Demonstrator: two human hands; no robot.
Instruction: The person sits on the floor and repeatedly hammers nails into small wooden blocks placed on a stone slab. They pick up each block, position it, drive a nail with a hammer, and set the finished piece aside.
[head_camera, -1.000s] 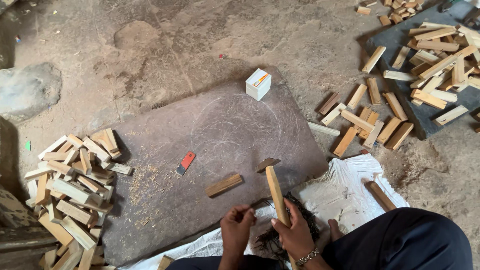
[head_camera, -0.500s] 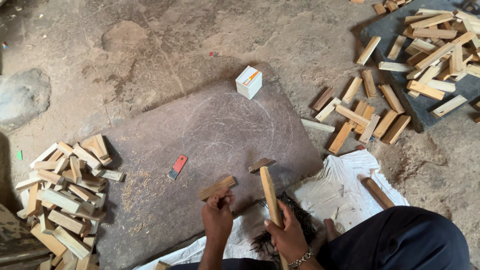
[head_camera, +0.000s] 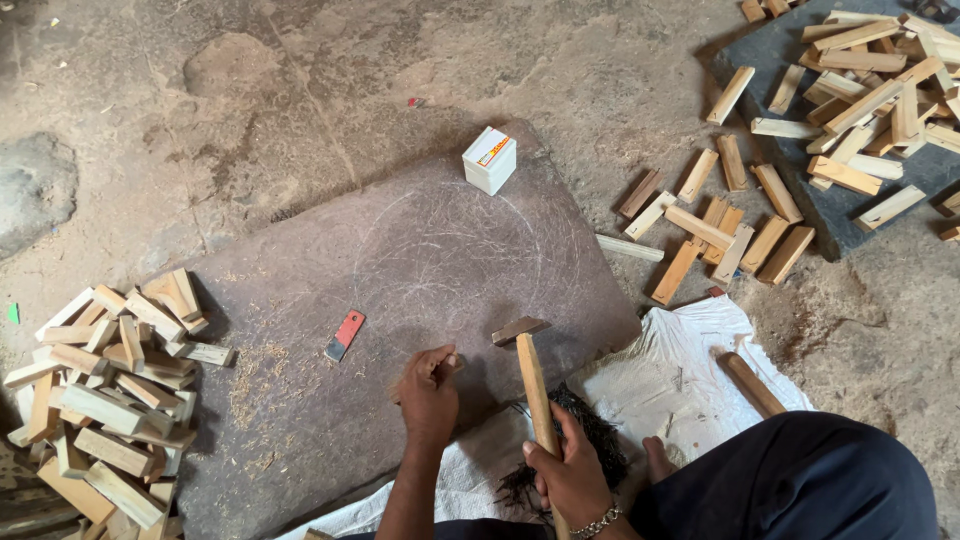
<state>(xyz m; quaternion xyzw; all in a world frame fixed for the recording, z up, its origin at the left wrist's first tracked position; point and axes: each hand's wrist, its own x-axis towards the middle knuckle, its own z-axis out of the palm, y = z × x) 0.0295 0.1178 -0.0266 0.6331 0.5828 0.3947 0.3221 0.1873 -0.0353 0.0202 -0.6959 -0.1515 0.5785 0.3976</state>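
My right hand grips the wooden handle of a hammer, whose metal head hovers just above the dark stone slab. My left hand is closed over a small wooden block on the slab, just left of the hammer head; most of the block is hidden under my fingers. A tangle of black fibres lies under my right hand on a white sack.
A small white box stands at the slab's far edge. A red and grey flat tool lies on the slab to the left. Piles of wooden blocks lie at left and upper right. A round wooden stick rests on the sack.
My left hand reached forward to the wooden block on the slab and closed over it. The hammer stays in my right hand. The camera view has shifted slightly.
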